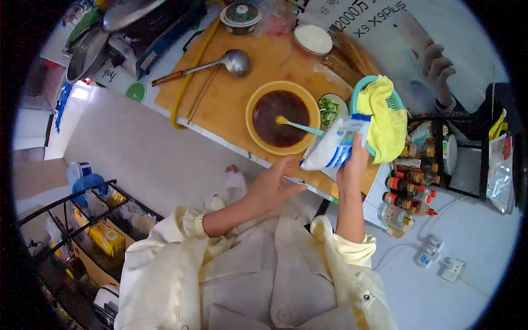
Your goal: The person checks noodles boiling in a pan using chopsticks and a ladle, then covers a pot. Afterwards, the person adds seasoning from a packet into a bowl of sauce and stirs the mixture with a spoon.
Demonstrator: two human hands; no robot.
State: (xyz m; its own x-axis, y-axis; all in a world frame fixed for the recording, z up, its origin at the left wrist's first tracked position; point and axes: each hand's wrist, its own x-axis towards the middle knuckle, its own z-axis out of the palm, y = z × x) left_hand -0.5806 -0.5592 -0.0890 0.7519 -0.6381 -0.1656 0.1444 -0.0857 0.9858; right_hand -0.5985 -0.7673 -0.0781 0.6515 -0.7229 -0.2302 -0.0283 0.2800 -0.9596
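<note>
My right hand (pixel 353 169) grips a white and blue plastic packet (pixel 330 149), tilted beside the yellow bowl (pixel 250 132). Dark brown liquid (pixel 268 118) fills much of that bowl, and a spoon with a pale blue handle (pixel 301 127) rests in it. Close to the packet's lower left corner, my left hand (pixel 270 186) is held with thumb and fingers apart, holding nothing, near the front edge of the wooden board (pixel 223 113). A small bowl of chopped greens (pixel 330 109) stands just behind the packet, which partly covers it.
On the board lie a ladle (pixel 237 62) and chopsticks (pixel 204 93). Behind stand a lidded pot (pixel 241 17) and a bowl of white contents (pixel 313 39). A yellow cloth (pixel 386 124) drapes over a teal basket (pixel 360 88) at right. Several sauce bottles (pixel 404 186) lie beyond.
</note>
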